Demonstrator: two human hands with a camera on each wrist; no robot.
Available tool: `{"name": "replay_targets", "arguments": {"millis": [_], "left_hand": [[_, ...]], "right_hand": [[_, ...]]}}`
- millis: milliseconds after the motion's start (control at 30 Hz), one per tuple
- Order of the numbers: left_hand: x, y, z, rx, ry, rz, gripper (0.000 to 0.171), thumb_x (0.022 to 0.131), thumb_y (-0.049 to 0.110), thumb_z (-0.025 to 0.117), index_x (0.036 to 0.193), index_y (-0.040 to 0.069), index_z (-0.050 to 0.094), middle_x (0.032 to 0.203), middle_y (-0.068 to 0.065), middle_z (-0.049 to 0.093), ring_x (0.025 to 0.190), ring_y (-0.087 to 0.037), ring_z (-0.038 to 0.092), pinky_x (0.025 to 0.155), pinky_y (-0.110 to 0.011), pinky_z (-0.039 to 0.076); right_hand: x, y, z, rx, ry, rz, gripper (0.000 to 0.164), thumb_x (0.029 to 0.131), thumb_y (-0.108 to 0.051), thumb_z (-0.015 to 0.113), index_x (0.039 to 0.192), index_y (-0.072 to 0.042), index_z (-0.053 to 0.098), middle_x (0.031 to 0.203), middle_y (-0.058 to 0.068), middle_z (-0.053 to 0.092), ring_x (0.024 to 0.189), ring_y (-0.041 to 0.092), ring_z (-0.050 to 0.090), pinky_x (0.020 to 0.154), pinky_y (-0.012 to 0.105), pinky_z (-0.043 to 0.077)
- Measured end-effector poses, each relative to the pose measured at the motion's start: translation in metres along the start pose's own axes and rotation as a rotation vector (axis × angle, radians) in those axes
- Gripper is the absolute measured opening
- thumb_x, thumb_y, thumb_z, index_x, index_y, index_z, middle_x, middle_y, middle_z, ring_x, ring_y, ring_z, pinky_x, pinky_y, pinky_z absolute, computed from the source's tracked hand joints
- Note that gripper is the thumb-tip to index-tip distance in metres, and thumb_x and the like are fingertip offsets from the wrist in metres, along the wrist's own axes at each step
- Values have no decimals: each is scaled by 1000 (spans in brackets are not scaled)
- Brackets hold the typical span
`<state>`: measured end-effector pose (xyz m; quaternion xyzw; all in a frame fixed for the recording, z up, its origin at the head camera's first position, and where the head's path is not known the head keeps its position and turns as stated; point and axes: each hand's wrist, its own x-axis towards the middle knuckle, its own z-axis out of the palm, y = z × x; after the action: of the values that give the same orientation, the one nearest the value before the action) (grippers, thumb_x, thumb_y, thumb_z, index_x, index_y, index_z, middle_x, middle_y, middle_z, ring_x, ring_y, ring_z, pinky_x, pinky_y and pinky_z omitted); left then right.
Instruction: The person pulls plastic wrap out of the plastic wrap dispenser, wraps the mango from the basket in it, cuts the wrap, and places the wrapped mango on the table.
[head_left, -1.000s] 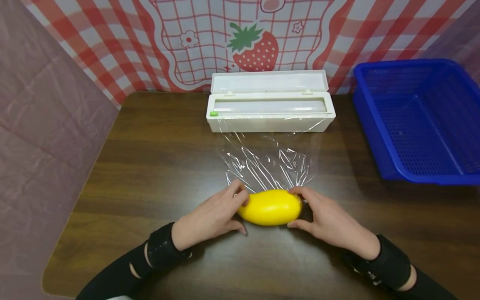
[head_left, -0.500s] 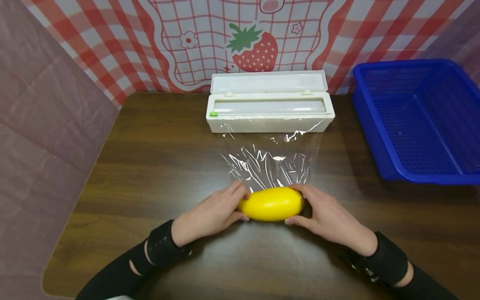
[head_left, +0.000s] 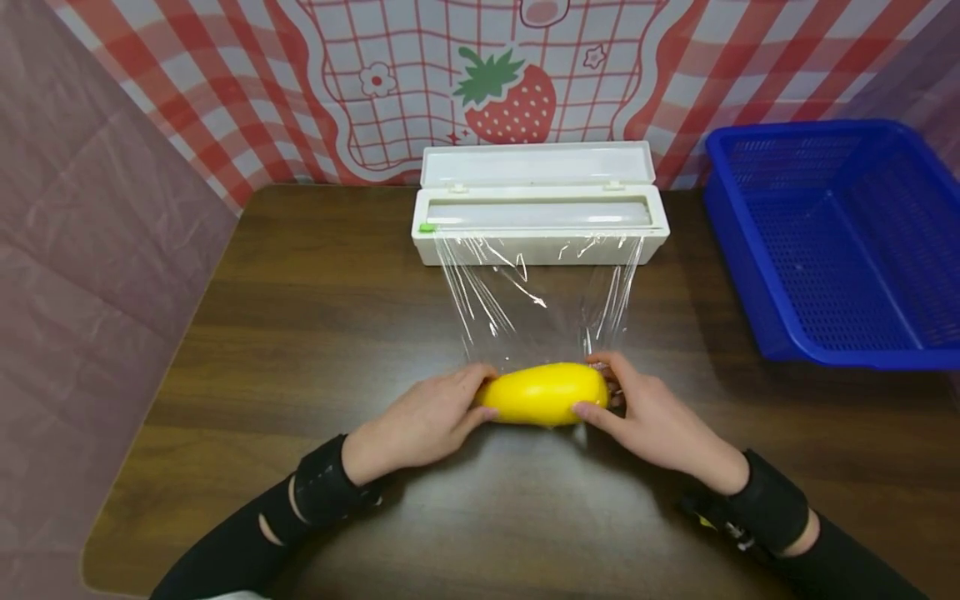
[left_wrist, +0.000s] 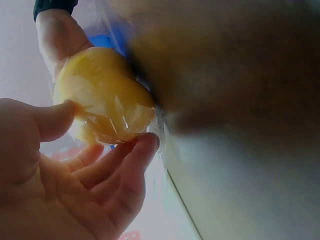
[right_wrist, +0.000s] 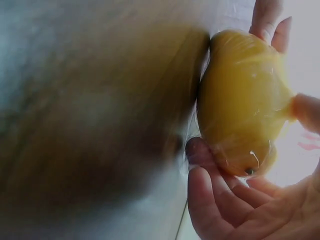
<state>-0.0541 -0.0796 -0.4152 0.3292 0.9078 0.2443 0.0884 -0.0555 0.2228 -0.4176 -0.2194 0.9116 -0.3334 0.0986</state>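
A smooth yellow oblong fruit (head_left: pixel 547 394) lies crosswise at mid-table in the head view, its exact kind unclear. Clear cling film (head_left: pixel 487 302) stretches to it from a white dispenser box (head_left: pixel 540 247) at the back. Both wrist views show film around the fruit (left_wrist: pixel 107 87), (right_wrist: pixel 245 100). My left hand (head_left: pixel 420 421) holds the left end, thumb on the near side. My right hand (head_left: pixel 656 417) holds the right end, thumb on the near face, fingers behind and under it. In the head view most of the fingers are hidden behind the fruit.
The dispenser's lid (head_left: pixel 536 164) stands raised, and a small green slider (head_left: pixel 427 227) sits at its left. A blue plastic basket (head_left: pixel 765 267) stands at the right back. Behind the wooden table (head_left: pixel 300 300) hangs a checked strawberry cloth (head_left: pixel 255 100).
The fruit has moved slightly away from the person, both hands rolling it toward the dispenser. The film between box and fruit looks tauter. The left thumb now touches the fruit's near side.
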Motion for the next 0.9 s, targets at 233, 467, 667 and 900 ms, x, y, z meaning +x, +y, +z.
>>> {"name": "replay_targets", "arguments": {"millis": [233, 467, 667, 900], "left_hand": [[2, -1, 2, 22, 15, -54, 44, 102, 35, 56, 137, 8, 50, 126, -4, 62, 110, -16, 57, 93, -36, 49], [5, -3, -2, 55, 44, -33, 44, 102, 35, 57, 135, 7, 54, 131, -6, 58, 115, -20, 52, 98, -36, 45], [10, 4, -8, 198, 157, 137, 49, 95, 32, 69, 136, 10, 54, 140, -8, 50, 123, -23, 48, 105, -38, 41], [18, 22, -1, 377, 121, 363, 65, 86, 30, 79, 143, 18, 51, 152, -12, 41, 131, -32, 42, 98, -44, 48]], "right_hand": [[6, 1, -2, 1, 11, 36, 52, 98, -39, 63, 133, -3, 48, 105, 9, 71, 81, 12, 65, 71, 34, 53], [10, 2, -3, 18, -8, 61, 51, 101, -41, 59, 135, -5, 47, 106, 9, 71, 84, 14, 65, 73, 37, 52], [11, 3, -2, 25, -7, 66, 48, 100, -40, 59, 133, -6, 48, 102, 6, 72, 80, 11, 64, 70, 35, 51], [13, 5, -1, 12, 13, 58, 45, 101, -38, 59, 131, -6, 48, 95, 4, 71, 77, 13, 62, 68, 34, 50]]}}
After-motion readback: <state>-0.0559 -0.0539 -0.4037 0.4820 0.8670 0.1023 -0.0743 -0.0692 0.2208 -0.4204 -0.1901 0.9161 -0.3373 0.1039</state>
